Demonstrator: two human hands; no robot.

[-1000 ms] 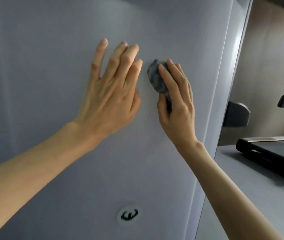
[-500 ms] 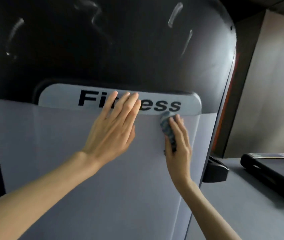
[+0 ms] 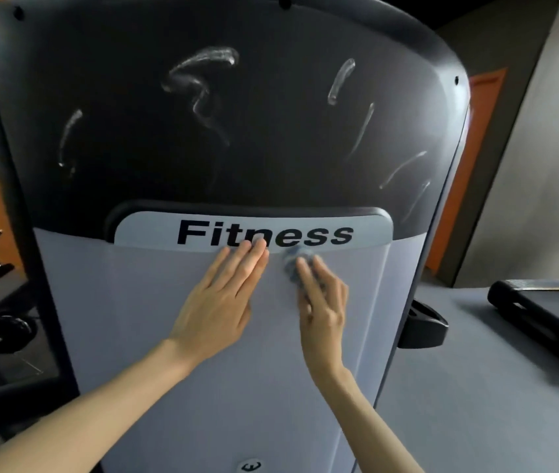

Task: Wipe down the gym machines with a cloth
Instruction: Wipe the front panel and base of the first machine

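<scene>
The right hand [image 3: 322,302] is pressing a small blue-grey cloth [image 3: 292,264] under straight fingers against the machine's grey panel [image 3: 141,319], just below the "Fitness" label [image 3: 305,233]. The left hand [image 3: 218,302] is lying flat beside it, holding nothing, fingertips touching the label's lower edge. Pale streaks [image 3: 203,63] are showing on the dark shroud [image 3: 271,158] above.
</scene>
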